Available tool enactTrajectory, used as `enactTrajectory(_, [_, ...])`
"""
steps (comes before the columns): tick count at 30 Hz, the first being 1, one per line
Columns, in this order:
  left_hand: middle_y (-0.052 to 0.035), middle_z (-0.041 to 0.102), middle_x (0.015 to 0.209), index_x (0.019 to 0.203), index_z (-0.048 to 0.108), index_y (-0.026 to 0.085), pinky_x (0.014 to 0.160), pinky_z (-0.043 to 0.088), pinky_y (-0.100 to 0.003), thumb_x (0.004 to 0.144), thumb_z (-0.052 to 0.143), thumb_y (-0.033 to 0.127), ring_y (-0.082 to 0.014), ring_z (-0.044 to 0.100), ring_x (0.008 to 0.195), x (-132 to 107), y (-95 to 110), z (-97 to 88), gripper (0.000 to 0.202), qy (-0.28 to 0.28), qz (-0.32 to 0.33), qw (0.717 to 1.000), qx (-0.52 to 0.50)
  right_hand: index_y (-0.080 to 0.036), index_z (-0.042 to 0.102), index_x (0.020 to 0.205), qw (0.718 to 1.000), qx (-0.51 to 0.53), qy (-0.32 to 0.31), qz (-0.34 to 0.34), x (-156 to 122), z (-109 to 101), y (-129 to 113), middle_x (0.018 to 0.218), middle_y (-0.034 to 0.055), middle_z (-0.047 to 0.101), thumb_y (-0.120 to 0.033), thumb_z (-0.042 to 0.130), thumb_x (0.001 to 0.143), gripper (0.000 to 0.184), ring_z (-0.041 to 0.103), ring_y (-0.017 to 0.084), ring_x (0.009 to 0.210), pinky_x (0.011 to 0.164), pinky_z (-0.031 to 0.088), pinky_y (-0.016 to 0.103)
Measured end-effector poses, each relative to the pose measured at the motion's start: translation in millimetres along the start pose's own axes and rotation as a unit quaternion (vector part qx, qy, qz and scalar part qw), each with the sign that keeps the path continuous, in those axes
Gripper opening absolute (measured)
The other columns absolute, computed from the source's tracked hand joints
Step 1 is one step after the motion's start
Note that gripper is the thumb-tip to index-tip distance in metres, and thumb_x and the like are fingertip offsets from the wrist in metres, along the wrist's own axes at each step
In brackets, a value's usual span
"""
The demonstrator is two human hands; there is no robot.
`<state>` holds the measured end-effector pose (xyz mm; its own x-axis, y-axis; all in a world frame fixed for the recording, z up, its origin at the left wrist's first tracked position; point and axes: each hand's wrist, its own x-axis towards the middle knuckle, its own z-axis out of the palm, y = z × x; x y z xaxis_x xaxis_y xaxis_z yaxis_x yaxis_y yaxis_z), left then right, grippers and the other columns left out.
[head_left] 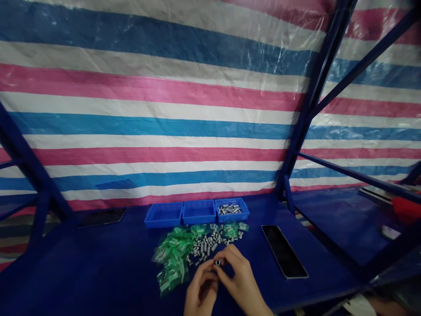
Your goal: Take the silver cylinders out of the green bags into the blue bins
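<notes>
My right hand (239, 277) pinches a small hollow metal cylinder (218, 262) between thumb and fingers, its round end facing me. Against it, my left hand (200, 287) has its fingers curled and closed; what lies between them is hidden. Just beyond my hands is a loose pile of small silvery metal parts (205, 245) on the blue table (108, 267). Small green-tinted plastic bags (176, 252) are heaped left of that pile and along its far side, some with pieces showing inside.
Three blue bins stand in a row behind the pile: a left bin (164, 213), a middle bin (199, 210) and a right bin (244, 215) holding metal parts. A phone (284, 252) lies right, a dark flat device (102, 217) far left. Blue frame posts (297, 131) flank a striped sheet (164, 140).
</notes>
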<state>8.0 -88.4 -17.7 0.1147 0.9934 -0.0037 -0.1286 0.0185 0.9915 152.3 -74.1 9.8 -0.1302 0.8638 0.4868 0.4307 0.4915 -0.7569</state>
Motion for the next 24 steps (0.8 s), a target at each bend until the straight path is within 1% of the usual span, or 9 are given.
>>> enactTrajectory(3, [-0.0109,0.074,0.096,0.107,0.072,0.018,0.087,0.055,-0.038,0.069,0.076,0.029,-0.0283,0.069,0.092,-3,-4,3.7,0.040,-0.012,-0.028,0.996,-0.080,-0.020,0.063,0.088,1.000,0.002,-0.014,0.004,-2,0,-6,0.082,0.0014,0.055,-0.002,0.057,0.082,0.019,0.056,0.017,0.079,0.070,0.044,0.025])
enactTrajectory(6, [-0.0108,0.075,0.095,0.102,0.074,0.017,0.089,0.054,-0.040,0.066,0.079,0.029,-0.0284,0.069,0.091,-4,-7,3.2,0.038,0.015,-0.057,0.985,-0.162,-0.020,0.064,0.086,1.000,0.004,-0.025,0.007,-1,-1,-6,0.081,0.0010,0.055,-0.005,0.060,0.082,0.017,0.056,0.017,0.078,0.071,0.043,0.026])
enactTrajectory(8, [-0.0107,0.075,0.096,0.100,0.075,0.017,0.090,0.054,-0.040,0.064,0.082,0.028,-0.0272,0.070,0.090,-5,-6,1.0,0.038,0.045,-0.066,0.980,-0.183,-0.020,0.064,0.085,1.000,0.018,-0.020,0.012,0,-1,-3,0.079,0.0004,0.057,-0.007,0.060,0.083,0.014,0.056,0.016,0.077,0.070,0.043,0.026])
enactTrajectory(10, [-0.0102,0.074,0.099,0.100,0.075,0.018,0.092,0.053,-0.038,0.063,0.082,0.027,-0.0265,0.069,0.092,-6,-4,-0.4,0.039,0.077,-0.047,0.980,-0.177,-0.020,0.063,0.085,0.998,0.051,-0.001,0.034,1,1,4,0.078,0.0002,0.059,-0.009,0.062,0.082,0.011,0.058,0.016,0.075,0.069,0.044,0.026])
enactTrajectory(12, [-0.0100,0.073,0.104,0.098,0.076,0.019,0.093,0.053,-0.037,0.064,0.081,0.029,-0.0279,0.067,0.099,-8,-1,0.6,0.036,0.092,-0.003,0.984,-0.153,-0.020,0.063,0.085,0.991,0.108,0.023,0.069,0,6,12,0.078,0.0006,0.063,-0.012,0.065,0.081,0.010,0.059,0.017,0.074,0.069,0.046,0.026])
enactTrajectory(15, [-0.0106,0.071,0.109,0.092,0.076,0.019,0.093,0.053,-0.035,0.067,0.076,0.031,-0.0308,0.062,0.110,-9,-1,6.2,0.027,0.079,0.058,0.988,-0.123,-0.019,0.061,0.087,0.969,0.220,0.028,0.108,-5,15,24,0.083,0.0024,0.067,-0.017,0.064,0.083,0.006,0.064,0.019,0.079,0.074,0.050,0.028])
enactTrajectory(17, [-0.0107,0.071,0.110,0.090,0.076,0.019,0.092,0.053,-0.035,0.070,0.073,0.031,-0.0307,0.061,0.111,-8,-3,9.6,0.024,0.072,0.077,0.988,-0.116,-0.019,0.062,0.089,0.960,0.256,0.025,0.113,-4,16,32,0.087,0.0041,0.069,-0.020,0.063,0.084,0.005,0.066,0.020,0.082,0.076,0.051,0.029])
enactTrajectory(20, [-0.0102,0.071,0.108,0.091,0.075,0.020,0.094,0.051,-0.035,0.072,0.070,0.029,-0.0287,0.063,0.107,-3,-10,10.1,0.022,0.073,0.094,0.988,-0.096,-0.019,0.067,0.096,0.977,0.181,0.070,0.090,16,3,46,0.089,0.0055,0.071,-0.026,0.064,0.084,0.014,0.067,0.021,0.081,0.074,0.052,0.031])
enactTrajectory(24, [-0.0092,0.074,0.099,0.091,0.075,0.019,0.094,0.049,-0.037,0.071,0.069,0.026,-0.0268,0.067,0.096,4,-16,4.8,0.022,0.059,0.090,0.993,-0.057,-0.018,0.071,0.100,0.992,0.021,0.122,0.005,75,-31,71,0.095,0.0081,0.072,-0.029,0.060,0.086,0.020,0.066,0.023,0.085,0.080,0.052,0.035])
